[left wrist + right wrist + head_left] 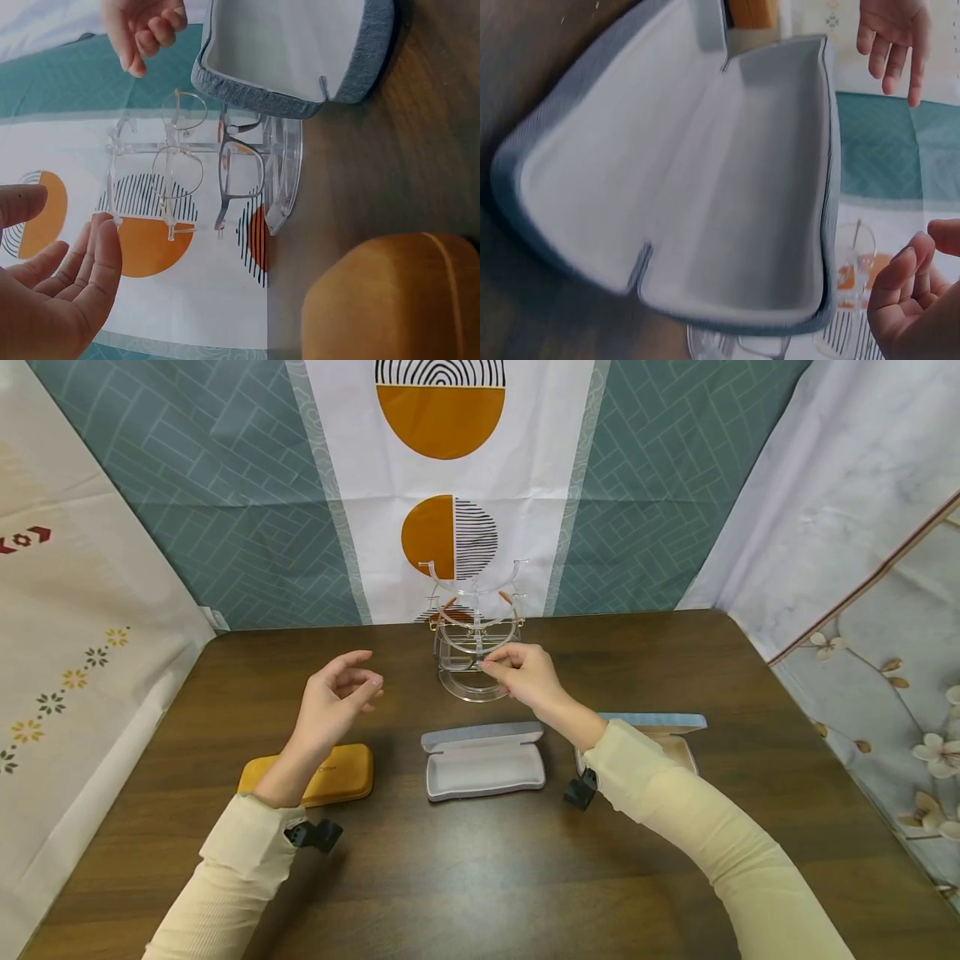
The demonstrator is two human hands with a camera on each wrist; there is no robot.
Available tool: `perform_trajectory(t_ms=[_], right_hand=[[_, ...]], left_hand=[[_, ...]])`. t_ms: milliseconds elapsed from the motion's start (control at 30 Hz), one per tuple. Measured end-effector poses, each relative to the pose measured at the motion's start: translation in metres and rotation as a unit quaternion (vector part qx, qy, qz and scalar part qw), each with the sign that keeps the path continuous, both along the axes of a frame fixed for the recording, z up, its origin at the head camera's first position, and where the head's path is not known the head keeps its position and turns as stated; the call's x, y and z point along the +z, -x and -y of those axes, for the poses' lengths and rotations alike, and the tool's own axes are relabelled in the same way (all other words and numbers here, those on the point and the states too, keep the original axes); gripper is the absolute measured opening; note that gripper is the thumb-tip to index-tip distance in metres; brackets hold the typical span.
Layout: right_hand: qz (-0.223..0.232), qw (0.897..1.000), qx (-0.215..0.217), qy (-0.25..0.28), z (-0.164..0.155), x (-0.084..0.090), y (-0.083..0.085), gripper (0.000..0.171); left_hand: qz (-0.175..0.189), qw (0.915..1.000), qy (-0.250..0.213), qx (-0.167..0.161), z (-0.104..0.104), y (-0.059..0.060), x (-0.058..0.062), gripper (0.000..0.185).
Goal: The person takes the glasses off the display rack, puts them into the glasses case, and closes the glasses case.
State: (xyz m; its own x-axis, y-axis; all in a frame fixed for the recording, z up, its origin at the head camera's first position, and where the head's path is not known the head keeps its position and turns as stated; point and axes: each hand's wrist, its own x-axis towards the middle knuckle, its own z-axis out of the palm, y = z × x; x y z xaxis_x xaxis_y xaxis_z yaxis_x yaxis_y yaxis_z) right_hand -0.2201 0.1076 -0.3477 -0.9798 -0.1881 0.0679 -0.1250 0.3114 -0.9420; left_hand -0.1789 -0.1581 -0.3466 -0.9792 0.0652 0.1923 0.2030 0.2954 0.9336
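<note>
A clear tiered display stand (474,693) stands at the back of the table. It bears thin gold-rimmed glasses (178,174) and, on the tier below, dark-framed glasses (223,169); its top tier is bare. My right hand (527,675) is in front of the stand, overlapping its right side in the head view. Both wrist views show the fingers bent and apart from the glasses, holding nothing. My left hand (334,700) hovers left of the stand, fingers loosely curved and holding nothing. An open grey glasses case (486,770) lies between the forearms.
A mustard glasses case (348,775), closed, lies under the left wrist. Partly hidden by the right forearm is an open light-blue glasses case (660,722). Behind the brown table (480,877) hangs a patterned curtain (255,527), with more cloth on both sides.
</note>
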Motion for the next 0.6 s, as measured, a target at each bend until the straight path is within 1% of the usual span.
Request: perform_trajectory(t_ms=[100, 200, 333, 400, 500, 600], right_hand=[[-0.007, 1.000, -0.015, -0.013, -0.004, 0.000, 0.004, 0.014], [-0.008, 0.999, -0.030, -0.021, -0.009, 0.000, 0.009, 0.015], [0.001, 0.998, -0.050, -0.025, -0.014, 0.001, 0.016, 0.019], [0.007, 0.998, -0.063, -0.026, -0.017, 0.001, 0.020, 0.021], [0.012, 0.996, -0.085, -0.027, -0.020, 0.001, 0.025, 0.023], [-0.001, 0.994, -0.106, -0.033, -0.023, 0.001, 0.030, 0.025]], left_hand=[[0.002, 1.0000, 0.001, -0.006, -0.003, 0.006, 0.001, 0.045], [0.007, 0.9998, -0.010, -0.013, -0.006, 0.012, 0.002, 0.047], [0.016, 0.9995, -0.015, -0.024, -0.010, 0.019, 0.000, 0.051], [0.017, 0.9994, -0.010, -0.027, -0.012, 0.023, 0.000, 0.052], [0.018, 0.9996, -0.008, -0.021, -0.015, 0.027, -0.001, 0.052], [0.018, 0.9996, -0.011, -0.017, -0.018, 0.032, -0.002, 0.052]])
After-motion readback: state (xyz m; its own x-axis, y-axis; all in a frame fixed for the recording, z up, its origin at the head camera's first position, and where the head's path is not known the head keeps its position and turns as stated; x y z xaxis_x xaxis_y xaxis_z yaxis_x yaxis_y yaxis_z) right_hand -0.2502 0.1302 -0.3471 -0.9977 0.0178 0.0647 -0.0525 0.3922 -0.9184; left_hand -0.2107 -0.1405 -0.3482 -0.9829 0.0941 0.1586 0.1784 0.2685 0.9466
